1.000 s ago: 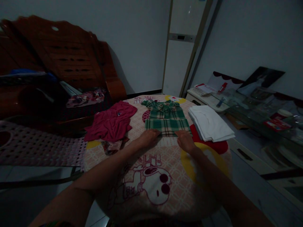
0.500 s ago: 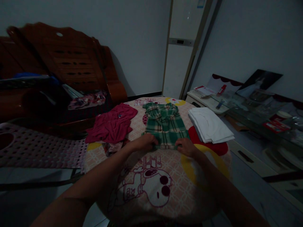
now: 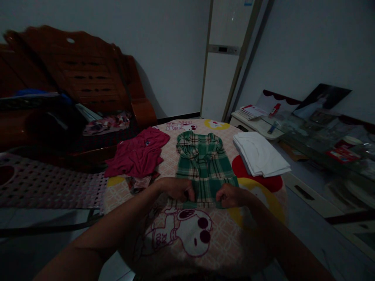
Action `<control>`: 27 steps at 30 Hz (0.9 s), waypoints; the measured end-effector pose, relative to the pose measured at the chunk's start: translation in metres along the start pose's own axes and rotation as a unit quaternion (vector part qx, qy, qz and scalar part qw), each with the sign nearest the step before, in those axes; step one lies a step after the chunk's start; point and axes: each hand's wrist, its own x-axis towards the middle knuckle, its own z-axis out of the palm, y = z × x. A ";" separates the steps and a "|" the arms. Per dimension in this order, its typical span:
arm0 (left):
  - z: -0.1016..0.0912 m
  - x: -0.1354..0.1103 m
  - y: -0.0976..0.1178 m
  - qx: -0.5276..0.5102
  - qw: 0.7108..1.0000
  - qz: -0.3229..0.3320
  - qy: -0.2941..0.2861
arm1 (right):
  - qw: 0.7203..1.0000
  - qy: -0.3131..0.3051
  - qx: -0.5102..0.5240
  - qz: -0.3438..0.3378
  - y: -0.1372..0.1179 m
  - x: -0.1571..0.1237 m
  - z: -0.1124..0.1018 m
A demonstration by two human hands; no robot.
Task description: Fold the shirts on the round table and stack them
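A small green plaid garment (image 3: pixel 203 166) lies flat on the round table's pink cartoon-print cloth (image 3: pixel 187 238), its collar pointing away from me. My left hand (image 3: pixel 175 189) pinches the garment's near hem at its left corner. At the right corner of that hem my right hand (image 3: pixel 230 195) is closed on the fabric in the same way. Left of the plaid piece lies a crumpled crimson garment (image 3: pixel 137 154). A folded white cloth (image 3: pixel 260 154) rests on the table at the right.
A dark carved wooden bench (image 3: pixel 73 86) with a floral cloth (image 3: pixel 107 123) stands behind left. A perforated plastic chair seat (image 3: pixel 49 183) is at the left. At the right, a low white cabinet (image 3: pixel 258 121) carries papers, and a cluttered glass shelf (image 3: pixel 328 144) follows. A tall white appliance (image 3: pixel 224 58) stands in the corner.
Both hands have pulled the plaid garment's hem toward me, so it now lies longer and flatter. My fingers went from resting on the hem to pinching it.
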 end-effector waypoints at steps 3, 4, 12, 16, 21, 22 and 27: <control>0.003 0.003 0.001 -0.031 0.998 0.008 -0.045 | 0.999 -0.036 0.029 -0.015 0.000 -0.003 0.004; 0.001 0.004 0.002 -0.046 0.997 0.005 -0.056 | 0.998 -0.049 0.044 -0.012 0.000 -0.004 0.003; -0.071 0.040 -0.017 0.200 0.916 -0.058 0.342 | 0.973 0.118 0.196 0.016 0.001 0.031 -0.029; -0.095 0.074 -0.044 0.281 0.825 -0.151 0.467 | 0.938 0.272 0.214 -0.007 0.008 0.062 -0.055; -0.088 0.094 -0.076 0.274 0.813 -0.136 0.496 | 0.888 0.444 0.113 0.034 0.025 0.093 -0.095; -0.085 0.096 -0.080 0.273 0.812 -0.125 0.501 | 0.880 0.466 0.071 0.047 0.029 0.098 -0.103; -0.083 0.096 -0.093 0.267 0.807 -0.108 0.515 | 0.848 0.499 -0.151 0.090 0.034 0.127 -0.128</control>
